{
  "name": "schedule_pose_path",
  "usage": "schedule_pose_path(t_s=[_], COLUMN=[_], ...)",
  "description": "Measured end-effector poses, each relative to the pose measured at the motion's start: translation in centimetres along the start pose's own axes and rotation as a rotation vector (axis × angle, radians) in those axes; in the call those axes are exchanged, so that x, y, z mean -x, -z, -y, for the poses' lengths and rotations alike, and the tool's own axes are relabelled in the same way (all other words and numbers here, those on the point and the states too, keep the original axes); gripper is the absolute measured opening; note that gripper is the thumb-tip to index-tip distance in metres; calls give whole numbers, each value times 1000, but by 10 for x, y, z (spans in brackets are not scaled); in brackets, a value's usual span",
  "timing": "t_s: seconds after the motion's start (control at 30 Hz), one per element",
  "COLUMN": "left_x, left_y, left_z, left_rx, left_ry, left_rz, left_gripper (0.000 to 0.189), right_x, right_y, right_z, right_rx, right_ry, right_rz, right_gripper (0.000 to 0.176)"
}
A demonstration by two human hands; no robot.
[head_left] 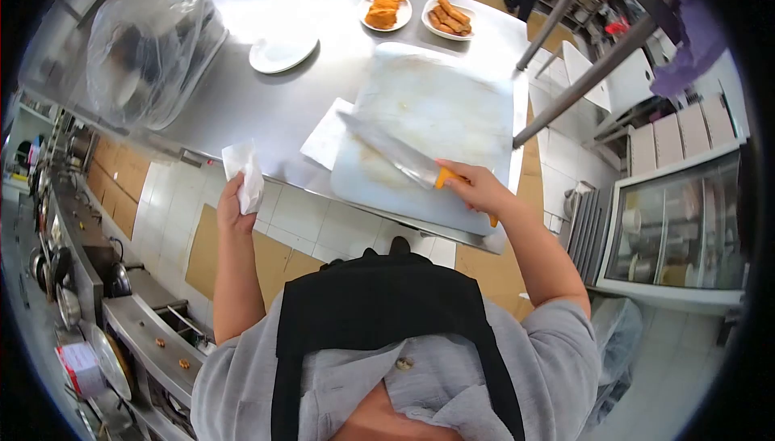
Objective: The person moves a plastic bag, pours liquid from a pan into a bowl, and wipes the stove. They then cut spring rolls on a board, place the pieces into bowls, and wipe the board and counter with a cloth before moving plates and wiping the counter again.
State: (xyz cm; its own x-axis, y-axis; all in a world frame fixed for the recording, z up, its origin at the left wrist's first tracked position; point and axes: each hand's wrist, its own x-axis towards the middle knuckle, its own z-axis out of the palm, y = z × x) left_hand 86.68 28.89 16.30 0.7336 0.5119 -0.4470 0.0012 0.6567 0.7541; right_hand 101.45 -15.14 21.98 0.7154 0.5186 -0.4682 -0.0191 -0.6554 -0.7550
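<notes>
My right hand (478, 191) is wrapped round the orange handle of a kitchen knife (395, 154). Its broad blade points up and left over the pale cutting board (444, 102), which shows stains and scuffs. In my left hand (235, 203) is a crumpled white paper towel (245, 174), held off the table's front edge. Another white paper sheet (327, 134) lies at the board's left edge, near the knife tip.
Two plates of fried food, one with stacked pieces (386, 9) and one with browner pieces (450, 18), stand behind the board on the steel table (242, 110). A white plate (282, 55) and a plastic-covered container (153, 53) are left. Metal posts (585, 77) rise at right.
</notes>
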Motion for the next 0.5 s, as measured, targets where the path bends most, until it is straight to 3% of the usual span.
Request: schedule_pose_path(t_s=[0.2,0.3,0.37,0.5], left_x=[-31,-34,-18,-13], left_y=[5,-14,-32,-32], left_z=[1,1,-3,-7], left_rx=[103,38,59,47], left_ry=[-16,-65,-56,-8], left_rz=[-57,24,110,207], left_gripper=[41,44,50,55], right_x=[52,57,52,44], right_y=[9,-18,-49,-106], right_z=[-69,-54,-15,22], right_rx=[-227,-269,-127,-174], right_ry=[-187,-228,-244,-148], right_rz=[-661,-706,-633,-468], right_gripper=[42,42,45,46])
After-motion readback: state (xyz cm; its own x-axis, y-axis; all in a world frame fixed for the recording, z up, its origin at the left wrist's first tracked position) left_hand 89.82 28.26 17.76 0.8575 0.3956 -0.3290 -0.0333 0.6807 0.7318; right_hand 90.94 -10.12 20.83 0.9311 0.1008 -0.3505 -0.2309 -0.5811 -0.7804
